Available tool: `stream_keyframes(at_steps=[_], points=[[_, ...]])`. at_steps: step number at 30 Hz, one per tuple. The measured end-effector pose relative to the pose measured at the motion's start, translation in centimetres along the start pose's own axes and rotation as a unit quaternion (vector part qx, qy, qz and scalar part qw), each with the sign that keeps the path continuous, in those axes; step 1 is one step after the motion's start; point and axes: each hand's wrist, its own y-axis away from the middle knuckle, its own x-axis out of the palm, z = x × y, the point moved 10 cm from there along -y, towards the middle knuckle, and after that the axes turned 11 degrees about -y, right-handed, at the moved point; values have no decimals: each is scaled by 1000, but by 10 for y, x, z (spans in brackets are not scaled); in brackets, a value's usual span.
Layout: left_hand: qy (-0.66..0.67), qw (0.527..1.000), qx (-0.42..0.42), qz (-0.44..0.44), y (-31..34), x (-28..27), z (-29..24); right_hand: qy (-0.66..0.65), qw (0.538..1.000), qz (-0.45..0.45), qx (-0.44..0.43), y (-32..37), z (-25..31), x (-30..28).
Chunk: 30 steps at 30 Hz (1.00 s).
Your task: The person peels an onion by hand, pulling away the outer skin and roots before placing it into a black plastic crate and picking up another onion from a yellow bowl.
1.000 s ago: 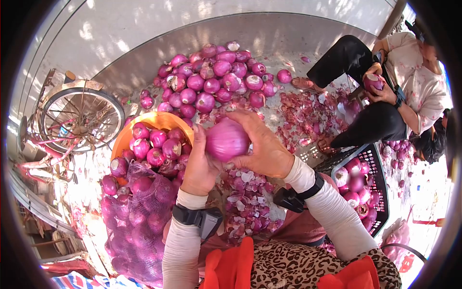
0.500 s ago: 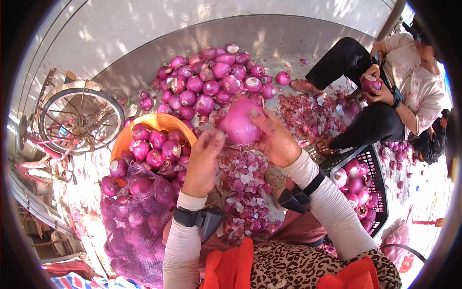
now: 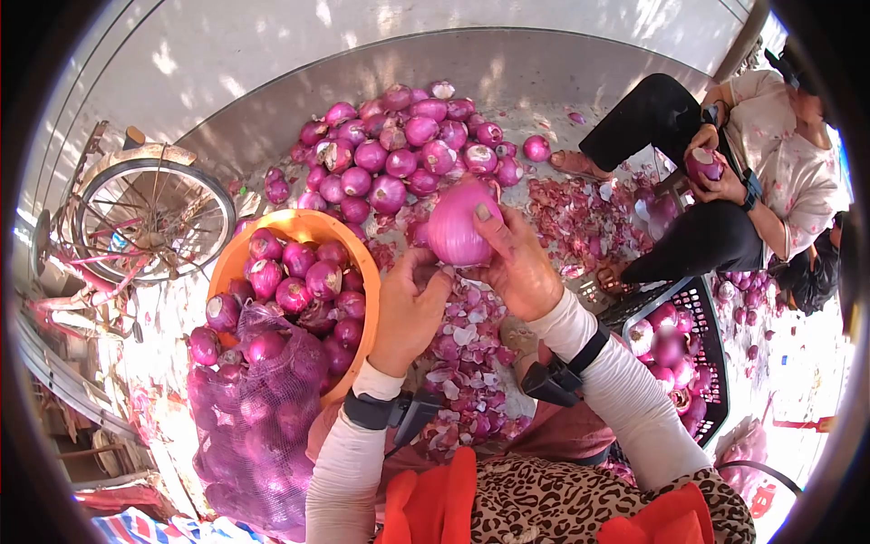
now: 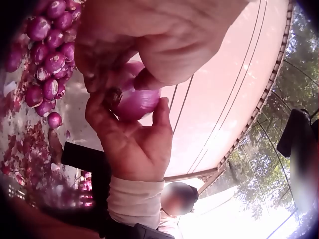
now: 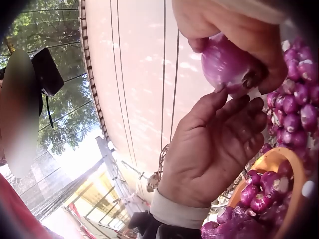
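A large purple onion (image 3: 458,227) is gripped by my right hand (image 3: 526,272), the thumb lying over its side. My left hand (image 3: 412,313) is at the onion's lower left. In the left wrist view, the left thumb presses on the onion (image 4: 142,102), its fingers curl near the brown root end, and the right hand (image 4: 137,149) cups it from below. The right wrist view has the left hand (image 5: 207,149) with its thumb tip on the onion (image 5: 227,62) and fingers bent beside the root end.
An orange basket (image 3: 370,299) of onions stands at the left, behind a full purple net bag (image 3: 258,444). Onions are piled (image 3: 399,150) ahead, with loose skins (image 3: 467,363) below my hands. At the right are a black crate (image 3: 711,335) and a seated person (image 3: 770,154) holding an onion.
My left hand came off the onion, then moved right and back against its lower side. My right hand has kept hold of the onion, which moved up and right.
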Motion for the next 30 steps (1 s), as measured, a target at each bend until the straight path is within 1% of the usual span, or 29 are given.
stream_keyframes(at_steps=[3, 5, 6, 7, 9, 11, 12, 14, 15, 17, 20, 23, 24, 26, 27, 30], points=[[6, 1000, 4, -9, -1, 0, 2, -7, 1000, -2, -9, 1, 1, 4], [21, 1000, -19, -6, -2, 1, 6, -3, 1000, -8, -24, 0, 0, 3], [28, 999, -31, -6, -2, 1, 9, 123, 988, -11, -88, 1, 9, -2], [-1, 1000, -21, 4, -3, 2, 13, 247, 957, -14, -150, 3, 16, -4], [-58, 998, -2, 22, -7, 4, 23, 301, 938, -24, -172, 5, 19, -5], [-37, 999, -8, 9, -6, 3, 23, 165, 981, -40, -94, 5, 10, -4], [-27, 1000, -11, 2, -5, 3, 20, 113, 990, -42, -79, 6, 9, 0], [21, 999, -37, 9, -2, 4, 18, 6, 998, -47, -50, 7, 4, 5], [45, 998, -49, 14, -1, 6, 18, -36, 999, -25, -32, 5, 1, 7], [37, 999, -15, 14, -1, 6, 8, -121, 992, 19, 3, 1, -2, 9], [-9, 999, 52, -6, 1, 5, -4, -152, 987, 36, 23, -3, -5, 8], [-84, 988, 126, -27, 4, 5, -19, -152, 988, 29, 6, -3, -3, 8], [-110, 982, 151, -32, 6, 5, -25, -165, 986, 30, 15, -3, -4, 8], [-121, 977, 177, 0, 9, 9, -36, -189, 981, 31, 33, -2, -5, 8], [-127, 973, 190, 16, 11, 11, -41, -208, 976, 50, 39, -2, -4, 11], [-133, 974, 153, 97, 13, 21, -31, -251, 962, 95, 57, -3, 0, 18]])
